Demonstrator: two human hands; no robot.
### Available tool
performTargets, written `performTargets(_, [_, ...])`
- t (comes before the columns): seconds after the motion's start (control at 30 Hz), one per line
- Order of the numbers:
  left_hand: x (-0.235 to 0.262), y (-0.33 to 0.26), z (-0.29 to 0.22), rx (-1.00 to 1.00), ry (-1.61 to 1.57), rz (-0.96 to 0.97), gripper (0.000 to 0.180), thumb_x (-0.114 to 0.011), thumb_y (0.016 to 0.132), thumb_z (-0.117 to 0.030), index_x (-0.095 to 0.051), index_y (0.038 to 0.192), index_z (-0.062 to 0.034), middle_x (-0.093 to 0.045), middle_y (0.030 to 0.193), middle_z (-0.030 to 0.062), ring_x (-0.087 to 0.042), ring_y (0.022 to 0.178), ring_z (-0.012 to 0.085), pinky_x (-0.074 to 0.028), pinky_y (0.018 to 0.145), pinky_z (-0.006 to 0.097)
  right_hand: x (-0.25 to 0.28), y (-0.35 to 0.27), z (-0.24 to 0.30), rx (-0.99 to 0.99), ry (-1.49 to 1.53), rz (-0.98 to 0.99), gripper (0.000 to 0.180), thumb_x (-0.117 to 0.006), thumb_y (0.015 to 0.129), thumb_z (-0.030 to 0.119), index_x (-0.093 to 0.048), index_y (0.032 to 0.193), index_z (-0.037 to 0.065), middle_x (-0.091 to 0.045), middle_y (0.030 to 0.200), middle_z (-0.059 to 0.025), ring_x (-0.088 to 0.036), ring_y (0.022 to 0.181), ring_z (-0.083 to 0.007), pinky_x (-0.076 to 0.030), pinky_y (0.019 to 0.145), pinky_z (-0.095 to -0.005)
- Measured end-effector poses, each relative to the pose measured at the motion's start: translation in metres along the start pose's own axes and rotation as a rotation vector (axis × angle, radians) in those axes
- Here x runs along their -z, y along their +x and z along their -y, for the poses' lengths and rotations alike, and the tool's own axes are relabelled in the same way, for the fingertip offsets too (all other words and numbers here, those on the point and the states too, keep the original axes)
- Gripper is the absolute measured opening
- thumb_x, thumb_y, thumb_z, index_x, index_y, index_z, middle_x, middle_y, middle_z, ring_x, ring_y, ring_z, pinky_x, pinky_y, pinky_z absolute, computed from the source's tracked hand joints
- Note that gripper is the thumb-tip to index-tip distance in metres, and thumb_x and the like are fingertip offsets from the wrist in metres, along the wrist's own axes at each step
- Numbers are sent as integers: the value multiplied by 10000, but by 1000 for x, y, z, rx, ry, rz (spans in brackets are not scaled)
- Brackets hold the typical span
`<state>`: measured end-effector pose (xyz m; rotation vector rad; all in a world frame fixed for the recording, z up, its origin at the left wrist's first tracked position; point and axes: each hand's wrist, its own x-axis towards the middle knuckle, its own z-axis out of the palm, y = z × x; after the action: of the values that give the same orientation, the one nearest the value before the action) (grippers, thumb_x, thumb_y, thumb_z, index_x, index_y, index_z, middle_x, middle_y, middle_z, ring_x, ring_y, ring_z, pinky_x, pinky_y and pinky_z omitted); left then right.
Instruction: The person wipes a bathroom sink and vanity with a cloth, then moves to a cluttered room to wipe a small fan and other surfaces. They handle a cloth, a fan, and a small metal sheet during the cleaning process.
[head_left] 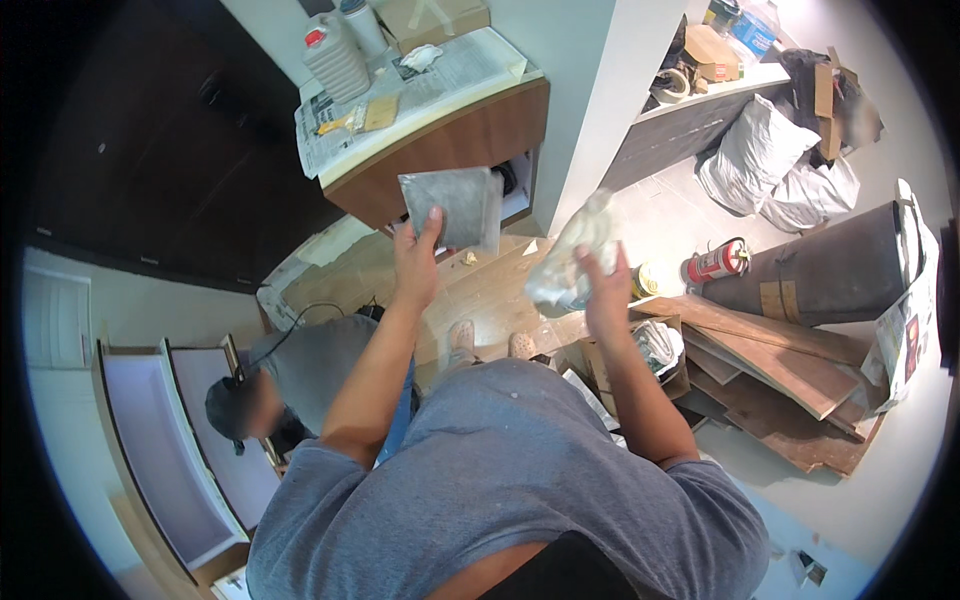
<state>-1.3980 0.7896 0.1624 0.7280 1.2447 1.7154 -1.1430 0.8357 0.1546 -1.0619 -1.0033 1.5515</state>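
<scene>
My left hand [417,262] grips a flat, grey, roughly square packet [468,208], with the thumb lying across its face. The packet looks wrapped in clear plastic and is held up in front of a wooden cabinet [440,145]. On the right, my right hand [607,295] is closed round a crumpled, whitish bundle [572,255], which could be cloth or plastic; motion blurs it. The two held things are apart from each other, both above the floor.
A jug with a red cap [335,65] and a wide paintbrush [362,115] lie on the newspaper-covered cabinet top. A person [310,365] crouches at my left. Wooden boards [775,365], a fire extinguisher [718,262] and a cardboard box [672,380] stand at my right.
</scene>
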Motion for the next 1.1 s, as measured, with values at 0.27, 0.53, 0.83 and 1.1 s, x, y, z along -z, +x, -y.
performTargets(0.27, [-6,30,-13,20,63,250,408,-489,1058,-390,-667,1043,-24,-683,938,13,-599,802,75,-487,697,254,-84,48,39,269,-621,3,324,-644,932,172,-630,1219,22,-700,1022,-209,-686,934,-268,-522,858,-378])
performTargets(0.53, [54,77,-11,-28,69,353,404,-486,1061,-370,-664,1111,-11,-684,1026,35,-593,927,91,-475,859,279,-87,74,3,-152,-16,44,436,-607,978,288,-565,1296,-7,-669,1123,-106,-648,979,-181,-528,836,-326])
performTargets(0.83, [75,100,-43,261,-294,483,361,-493,1063,-312,-622,1206,-7,-680,1142,63,-639,1039,146,-500,930,329,-161,51,-5,-239,203,131,460,-715,875,81,-542,1279,-51,-662,1109,-101,-663,935,-159,-550,825,-297])
performTargets(1.1, [118,148,-76,201,-311,609,359,-571,1019,-250,-563,1271,6,-675,1168,125,-672,1036,219,-536,901,363,-170,36,20,5,-11,-25,357,-735,826,64,-661,1163,-26,-710,993,-65,-658,856,-129,-535,798,-290])
